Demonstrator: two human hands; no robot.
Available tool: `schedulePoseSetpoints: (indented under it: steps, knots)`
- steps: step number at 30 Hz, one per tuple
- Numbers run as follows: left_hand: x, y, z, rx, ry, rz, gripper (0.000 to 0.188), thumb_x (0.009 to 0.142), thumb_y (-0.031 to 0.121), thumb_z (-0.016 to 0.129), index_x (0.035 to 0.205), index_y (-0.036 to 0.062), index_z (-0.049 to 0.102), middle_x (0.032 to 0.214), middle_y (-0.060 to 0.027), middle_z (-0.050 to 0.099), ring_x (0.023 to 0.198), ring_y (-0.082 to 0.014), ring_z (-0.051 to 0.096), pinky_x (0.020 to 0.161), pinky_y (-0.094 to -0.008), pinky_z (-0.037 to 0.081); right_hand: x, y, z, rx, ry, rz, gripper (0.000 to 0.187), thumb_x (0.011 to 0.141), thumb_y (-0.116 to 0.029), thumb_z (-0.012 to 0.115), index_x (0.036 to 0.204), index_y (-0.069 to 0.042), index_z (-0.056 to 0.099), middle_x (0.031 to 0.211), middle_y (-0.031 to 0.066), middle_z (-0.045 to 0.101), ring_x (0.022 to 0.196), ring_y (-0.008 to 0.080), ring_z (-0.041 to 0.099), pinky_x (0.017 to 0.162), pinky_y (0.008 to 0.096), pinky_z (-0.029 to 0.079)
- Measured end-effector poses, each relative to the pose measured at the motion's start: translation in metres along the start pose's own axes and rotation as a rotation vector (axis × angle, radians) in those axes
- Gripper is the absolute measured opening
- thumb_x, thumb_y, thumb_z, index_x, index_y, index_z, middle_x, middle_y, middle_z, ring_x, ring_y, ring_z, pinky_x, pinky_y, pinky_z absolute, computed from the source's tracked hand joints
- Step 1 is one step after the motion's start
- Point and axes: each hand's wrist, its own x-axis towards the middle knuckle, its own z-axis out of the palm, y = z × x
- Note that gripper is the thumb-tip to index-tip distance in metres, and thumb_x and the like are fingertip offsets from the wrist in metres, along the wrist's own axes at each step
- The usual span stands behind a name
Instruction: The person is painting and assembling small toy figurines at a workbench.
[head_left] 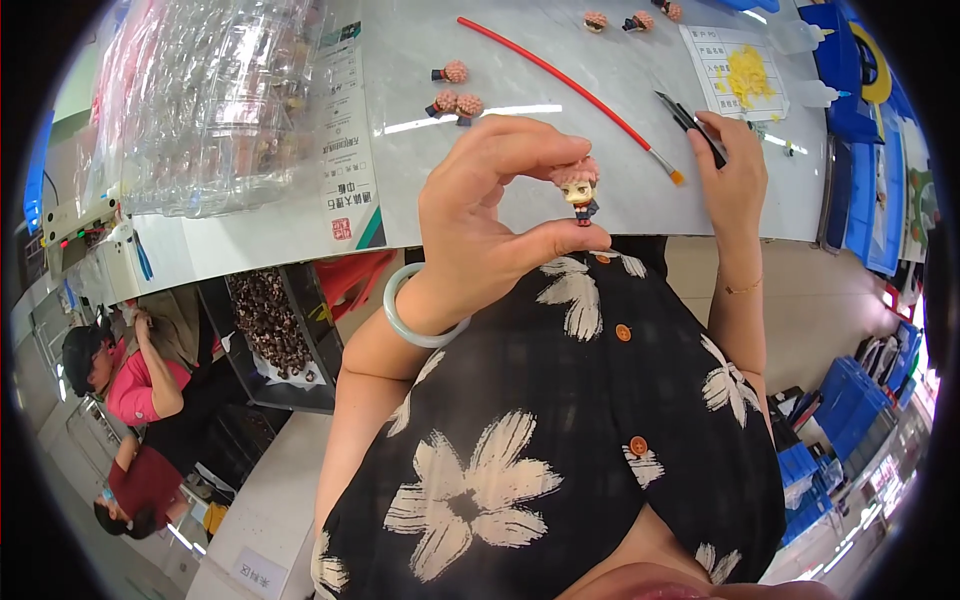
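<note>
Between the thumb and fingertips of my left hand (470,200) is a small figurine (579,192) with pink hair and a dark outfit, held upright above the table's near edge. My right hand (735,165) rests at the table to the right, its thumb and fingers around the rear part of black tweezers (690,122), whose tips point away to the left. A red-handled paintbrush (560,75) lies across the table, bristles close to the right hand. Several more pink-haired figurines lie about, including one figurine (455,71) left of the brush and one figurine (638,21) at the far side.
Stacked clear plastic trays (215,110) stand at the left of the table. A paper sheet (712,70) with yellow bits, squeeze bottles (818,94) and blue bins (850,90) are at the right. Below left are a box of small dark parts (268,325) and two people.
</note>
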Motion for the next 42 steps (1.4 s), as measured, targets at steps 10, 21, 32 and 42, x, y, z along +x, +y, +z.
schedulePoseSetpoints:
  steps: [10,21,32,42]
  knots:
    - [-0.001,-0.004,0.001,-0.235,-0.107,-0.121,0.045,0.067,-0.006,0.066,0.102,0.0016,0.038,0.108,-0.0217,0.053,0.088,-0.0209,0.059,0.079,-0.0308,0.048,-0.003,-0.003,0.003,0.164,-0.042,0.076,0.019,0.076,-0.01,0.06,0.095,-0.004,0.059,0.088,0.0072,0.058,0.079,0.0178,0.056,0.073,0.0271,0.044]
    - [-0.002,-0.011,0.003,-0.333,-0.173,-0.164,0.048,0.068,-0.004,0.066,0.101,0.0064,0.033,0.113,-0.0259,0.049,0.089,-0.0272,0.06,0.078,-0.0329,0.049,-0.005,0.0,0.014,0.142,0.011,0.04,0.017,0.076,-0.008,0.058,0.092,-0.005,0.06,0.087,0.0061,0.058,0.078,0.0169,0.055,0.071,0.0255,0.043]
    - [-0.003,-0.017,0.006,-0.364,-0.191,-0.173,0.053,0.064,-0.005,0.069,0.102,0.0053,0.033,0.11,-0.0253,0.051,0.088,-0.024,0.06,0.076,-0.0309,0.049,-0.006,0.003,0.018,0.118,0.021,0.029,0.016,0.075,-0.009,0.059,0.091,-0.005,0.06,0.087,0.0067,0.058,0.077,0.0178,0.055,0.07,0.0263,0.044]
    - [-0.003,-0.021,0.003,-0.013,-0.149,-0.104,0.048,0.061,-0.003,0.072,0.1,0.001,0.046,0.092,-0.009,0.052,0.081,-0.0129,0.052,0.073,-0.0238,0.044,-0.006,0.005,0.02,0.111,0.022,-0.001,0.015,0.075,-0.008,0.059,0.09,-0.004,0.06,0.085,0.0068,0.058,0.076,0.0176,0.056,0.069,0.0257,0.044]
